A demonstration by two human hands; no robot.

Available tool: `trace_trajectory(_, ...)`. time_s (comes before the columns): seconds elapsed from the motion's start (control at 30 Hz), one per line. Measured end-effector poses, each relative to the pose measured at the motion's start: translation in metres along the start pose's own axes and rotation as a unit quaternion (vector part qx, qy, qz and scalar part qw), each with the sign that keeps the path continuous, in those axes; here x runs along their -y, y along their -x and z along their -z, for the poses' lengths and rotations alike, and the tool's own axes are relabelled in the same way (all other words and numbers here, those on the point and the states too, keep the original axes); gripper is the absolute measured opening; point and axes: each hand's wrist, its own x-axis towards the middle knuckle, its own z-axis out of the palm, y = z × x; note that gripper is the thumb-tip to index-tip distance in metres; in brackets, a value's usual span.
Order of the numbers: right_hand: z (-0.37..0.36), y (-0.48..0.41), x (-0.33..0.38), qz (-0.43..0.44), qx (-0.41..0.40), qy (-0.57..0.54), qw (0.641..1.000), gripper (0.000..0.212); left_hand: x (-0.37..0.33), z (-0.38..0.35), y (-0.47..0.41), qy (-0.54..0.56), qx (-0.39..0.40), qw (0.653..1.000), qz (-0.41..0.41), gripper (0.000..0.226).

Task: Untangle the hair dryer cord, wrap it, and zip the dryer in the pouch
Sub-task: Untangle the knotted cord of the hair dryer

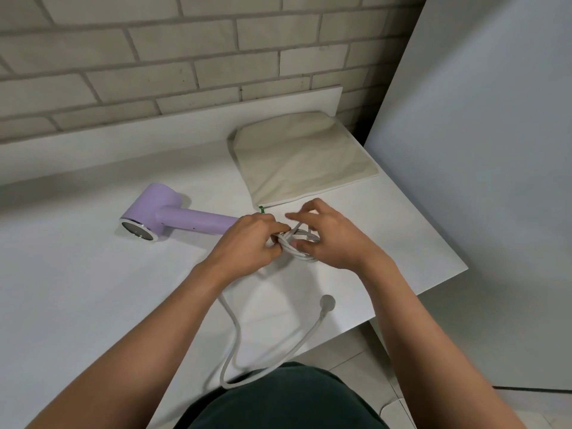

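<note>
A lilac hair dryer (pixel 164 216) lies on its side on the white table (pixel 77 289), nozzle toward me at the left. Its white cord (pixel 235 339) is bunched in a tangle (pixel 298 243) between my hands. My left hand (pixel 247 243) grips the left side of the tangle. My right hand (pixel 328 233) pinches the right side of the loops between thumb and fingers. A long slack loop of cord runs off the table's near edge and back up to the round plug (pixel 327 303). A beige zip pouch (pixel 301 156) lies flat behind my hands, its green zip pull (pixel 261 208) at its near corner.
A brick wall (pixel 154 57) stands behind the table. A large white panel (pixel 483 165) leans at the right, past the table's right edge. The table's near edge runs diagonally close to my body, with tiled floor (pixel 371 366) beyond it.
</note>
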Motion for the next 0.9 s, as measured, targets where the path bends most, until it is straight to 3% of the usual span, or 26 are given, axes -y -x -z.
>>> trace_trajectory(0.07, -0.003, -0.005, -0.001, 0.013, 0.027, 0.001, 1.000, 0.043, 0.001, 0.003, 0.002, 0.022, -0.013, 1.000, 0.012, 0.024)
trace_trajectory(0.2, -0.003, -0.007, -0.001, 0.015, -0.030, 0.045, 0.998, 0.020, 0.000, 0.006, 0.006, 0.078, -0.009, 0.996, 0.052, 0.035)
trace_trajectory(0.33, -0.004, -0.001, -0.004, 0.019, -0.081, 0.089, 0.993, 0.018, -0.005, 0.019, 0.002, 0.122, 0.125, 0.979, 0.104, 0.051)
trace_trajectory(0.43, -0.009, 0.004, -0.003, 0.031, -0.131, 0.092, 0.987, 0.017, -0.009, 0.025, -0.004, 0.176, 0.148, 0.962, 0.146, 0.039)
trace_trajectory(0.6, -0.006, 0.011, -0.004, 0.043, -0.196, 0.090, 0.975, 0.013, -0.008, 0.026, -0.011, 0.219, 0.118, 0.962, 0.116, 0.021)
trace_trajectory(0.73, 0.005, 0.014, -0.007, 0.020, -0.250, -0.001, 0.968, 0.011, -0.006, 0.023, -0.013, 0.267, 0.086, 0.951, 0.128, 0.022)
trace_trajectory(0.9, 0.012, 0.018, 0.001, -0.026, -0.301, -0.162, 0.939, 0.014, -0.008, 0.019, -0.017, 0.246, 0.060, 0.958, 0.134, 0.022)
